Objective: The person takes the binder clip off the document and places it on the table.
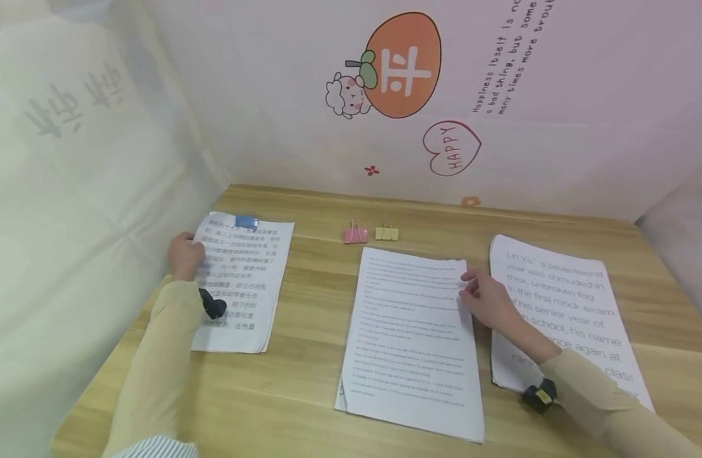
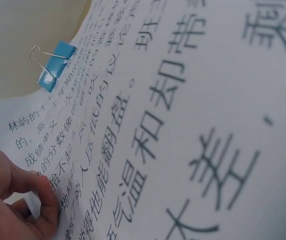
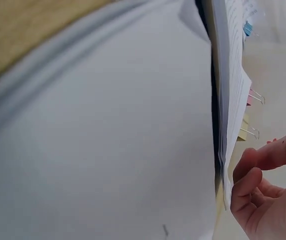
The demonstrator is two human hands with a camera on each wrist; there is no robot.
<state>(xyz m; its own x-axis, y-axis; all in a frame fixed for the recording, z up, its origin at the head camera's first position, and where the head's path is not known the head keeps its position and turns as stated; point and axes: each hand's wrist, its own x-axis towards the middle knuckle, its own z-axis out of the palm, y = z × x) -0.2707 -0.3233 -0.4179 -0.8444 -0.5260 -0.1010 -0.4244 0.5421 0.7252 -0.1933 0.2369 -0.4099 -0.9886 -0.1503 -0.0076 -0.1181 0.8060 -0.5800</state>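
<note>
My left hand [image 1: 186,256] is at the left edge of a clipped stack of printed sheets [image 1: 242,286]. In the left wrist view its thumb and a finger pinch the sheets' edge, and a blue binder clip [image 2: 56,66] sits on the top edge. My right hand [image 1: 491,299] is beside the upper right edge of the middle stack of paper [image 1: 410,343], which has small print and no clip in view. Its bent fingertips [image 3: 253,176] lie right at that edge, thumb close to the finger.
A pink binder clip [image 1: 355,236] and a yellow binder clip [image 1: 387,233] stand behind the middle stack. Under my right forearm lies a third stack in large print [image 1: 557,286]. White printed curtains [image 1: 282,114] border the wooden table [image 1: 305,286] at the back and sides.
</note>
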